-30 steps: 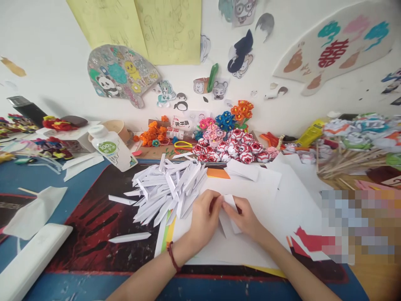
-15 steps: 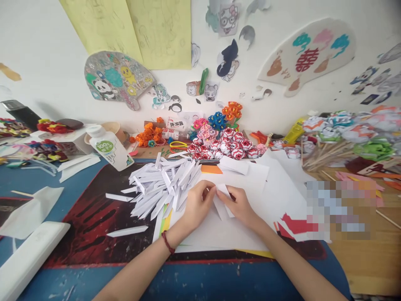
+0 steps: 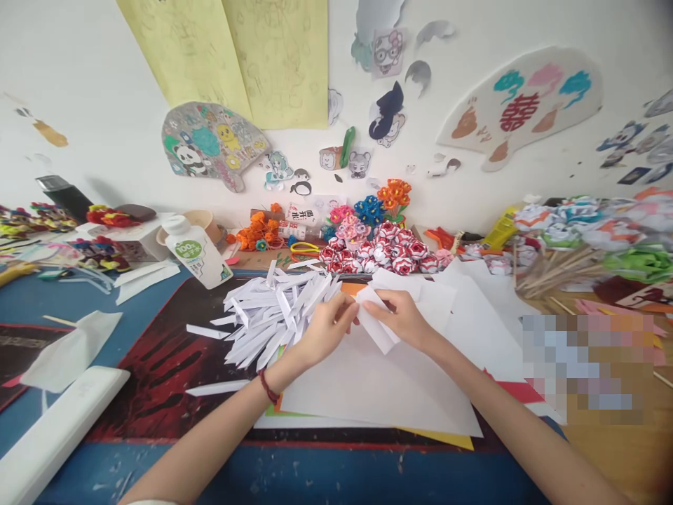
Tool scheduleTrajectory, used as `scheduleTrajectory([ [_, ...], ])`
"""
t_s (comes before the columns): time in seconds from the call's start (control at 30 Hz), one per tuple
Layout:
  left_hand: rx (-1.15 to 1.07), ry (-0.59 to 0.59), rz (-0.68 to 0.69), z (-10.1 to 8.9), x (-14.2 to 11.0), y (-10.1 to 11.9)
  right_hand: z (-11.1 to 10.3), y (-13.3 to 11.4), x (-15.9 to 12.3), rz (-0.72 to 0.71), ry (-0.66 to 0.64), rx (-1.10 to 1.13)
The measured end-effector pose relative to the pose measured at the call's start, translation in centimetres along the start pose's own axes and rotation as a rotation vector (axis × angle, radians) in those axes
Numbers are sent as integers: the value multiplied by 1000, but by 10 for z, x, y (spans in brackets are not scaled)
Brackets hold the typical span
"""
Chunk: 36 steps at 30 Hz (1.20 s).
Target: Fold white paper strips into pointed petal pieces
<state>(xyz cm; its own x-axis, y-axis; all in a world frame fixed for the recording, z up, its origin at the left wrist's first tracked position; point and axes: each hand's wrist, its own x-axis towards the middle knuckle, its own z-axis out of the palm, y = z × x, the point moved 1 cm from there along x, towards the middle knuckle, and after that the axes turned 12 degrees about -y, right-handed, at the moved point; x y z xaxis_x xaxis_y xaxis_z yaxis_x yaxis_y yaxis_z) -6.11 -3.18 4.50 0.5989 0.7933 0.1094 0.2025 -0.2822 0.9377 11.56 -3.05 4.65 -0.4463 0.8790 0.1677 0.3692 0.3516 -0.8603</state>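
Note:
Between my hands is a white folded paper strip (image 3: 381, 332), slanting down to the right above a stack of paper sheets (image 3: 378, 396). My right hand (image 3: 404, 317) grips its upper part, thumb on top and fingers behind. My left hand (image 3: 330, 324) is closed in a pinch at the strip's upper left end; its exact grip there is partly hidden. Close to the left hand lies a heap of narrow folded white paper strips (image 3: 273, 315), with a few loose ones on the dark mat (image 3: 158, 379).
A white glue bottle (image 3: 197, 256) stands at the back left. Red-and-white paper flowers (image 3: 389, 249) line the back by the wall. Wooden sticks (image 3: 552, 263) lie right, red paper (image 3: 518, 391) below them. A long white object (image 3: 63, 435) occupies the front left.
The held strip now shows a broader, flatter face, and my hands are slightly higher in the picture. The whole view has shifted a little; the heap looks the same.

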Motion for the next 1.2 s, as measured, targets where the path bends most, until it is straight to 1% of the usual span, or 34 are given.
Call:
scheduleTrajectory([
  [0.13,126,79,17,-10,4,-2,8,12,20,0,-63,205],
  [0.2,171,111,8,-11,5,-6,15,20,24,4,-53,257],
  [0.3,196,150,-18,-4,4,-15,24,30,20,33,-1,292],
  [0.4,182,119,-66,7,1,-22,27,34,10,94,8,252],
  [0.47,185,111,-84,12,-2,-22,26,33,5,137,23,243],
  [0.6,208,145,-125,15,-8,-21,27,29,2,165,-36,285],
  [0.7,250,151,-138,17,-13,-21,28,26,0,197,-7,268],
  [0.93,246,194,-146,23,-22,-21,32,24,-4,196,-17,306],
  [1.1,204,179,-150,23,-22,-18,30,20,-3,182,-51,324],
  [1.2,210,164,-154,22,-23,-17,29,19,-2,172,-42,287],
])
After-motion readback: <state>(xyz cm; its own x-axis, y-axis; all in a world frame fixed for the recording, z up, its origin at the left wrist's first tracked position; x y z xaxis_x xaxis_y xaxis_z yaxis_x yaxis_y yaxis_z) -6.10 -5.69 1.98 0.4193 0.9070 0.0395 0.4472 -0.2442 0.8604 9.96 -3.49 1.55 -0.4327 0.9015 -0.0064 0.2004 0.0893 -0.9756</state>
